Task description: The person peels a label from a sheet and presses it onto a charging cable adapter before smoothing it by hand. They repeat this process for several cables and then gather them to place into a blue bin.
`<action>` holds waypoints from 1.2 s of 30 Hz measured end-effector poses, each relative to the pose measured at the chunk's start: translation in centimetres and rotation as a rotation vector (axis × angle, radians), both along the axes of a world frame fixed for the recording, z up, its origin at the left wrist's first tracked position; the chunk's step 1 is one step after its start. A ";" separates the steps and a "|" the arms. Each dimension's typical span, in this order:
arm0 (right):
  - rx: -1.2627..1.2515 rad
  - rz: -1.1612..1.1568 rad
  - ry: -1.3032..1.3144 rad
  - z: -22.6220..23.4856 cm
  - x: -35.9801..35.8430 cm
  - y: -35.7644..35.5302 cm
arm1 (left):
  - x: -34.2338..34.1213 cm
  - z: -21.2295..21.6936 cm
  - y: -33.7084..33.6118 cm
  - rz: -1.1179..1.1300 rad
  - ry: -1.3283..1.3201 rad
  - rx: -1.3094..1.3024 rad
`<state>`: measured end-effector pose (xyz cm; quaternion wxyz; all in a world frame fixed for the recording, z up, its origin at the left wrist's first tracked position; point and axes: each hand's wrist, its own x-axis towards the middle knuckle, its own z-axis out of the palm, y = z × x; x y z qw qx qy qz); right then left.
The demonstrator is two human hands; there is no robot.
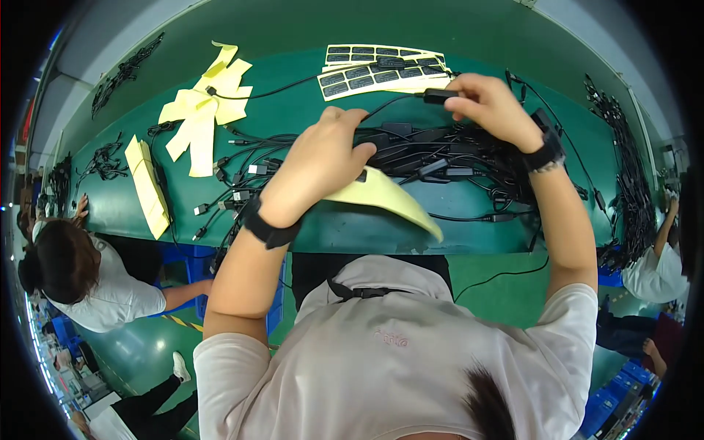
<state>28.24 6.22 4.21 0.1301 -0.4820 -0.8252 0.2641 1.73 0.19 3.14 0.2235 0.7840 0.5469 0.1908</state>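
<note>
Black cable adapter [438, 94], a small oblong plug body on a thin cord, was pinched between the fingertips of the right hand [493, 108], held just above the far side of the green table [469, 205] and near the sheets of black labels [381, 72]. The left hand [319, 167] lay curled, knuckles up, over the near end of the heap of black cables [447, 158], its fingers closed on a yellow backing strip [387, 196] that hung toward the table's front edge; what else it gripped beneath the palm could not be told. The step looked like labelling, with the adapter lifted out for a sticker. A next move would seem to call for a steady plug and a cleanly peeled label. More yellow backing strips [204, 114] lay well apart on the left.
</note>
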 end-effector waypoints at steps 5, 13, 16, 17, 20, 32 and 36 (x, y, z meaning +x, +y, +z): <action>0.454 -0.055 0.450 5.8 1.7 -1.0 | -4.1 3.2 -0.5 -0.009 -0.192 -0.146; 0.756 0.339 -0.249 4.7 4.0 2.2 | -10.9 7.7 3.1 0.087 0.279 0.419; 0.848 0.336 -0.413 1.4 4.1 2.4 | -10.0 3.0 3.5 -0.002 0.493 0.348; 0.882 0.338 -0.495 0.2 4.1 2.2 | -9.8 1.3 3.9 -0.007 0.495 0.300; 0.723 0.383 -0.414 -2.4 3.4 1.9 | -9.9 -2.1 4.8 0.013 0.491 0.239; 0.198 0.255 -0.093 -0.1 1.0 0.6 | -5.7 2.5 2.6 -0.150 0.232 0.163; -0.002 0.289 -0.059 -1.7 1.5 1.4 | -1.1 3.0 4.0 -0.304 0.324 0.072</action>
